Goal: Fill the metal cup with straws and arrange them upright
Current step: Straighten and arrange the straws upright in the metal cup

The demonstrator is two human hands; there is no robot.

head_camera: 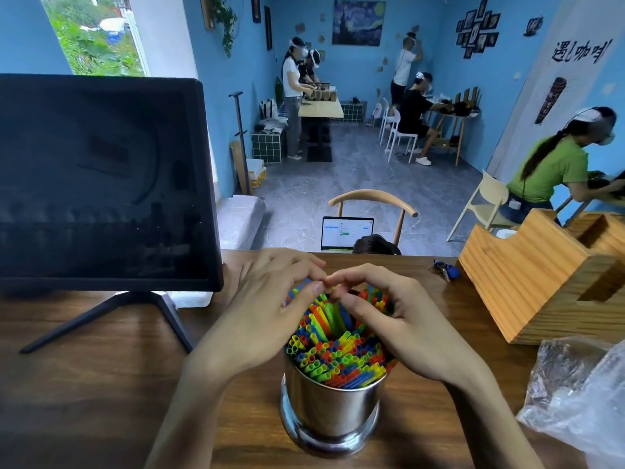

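Arranging step: left hand (267, 299) and right hand (399, 319) curl fingers around straws (333, 357) packed in metal cup (331, 411); next, straighten leaners.

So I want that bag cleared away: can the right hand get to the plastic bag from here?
Probably yes: the plastic bag lies right of the right hand, with only bare table between.

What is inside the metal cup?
The metal cup is packed with coloured straws standing roughly upright, open ends showing. The left hand and right hand curl around the bundle, hiding its far side. The cup wall hides their lower parts.
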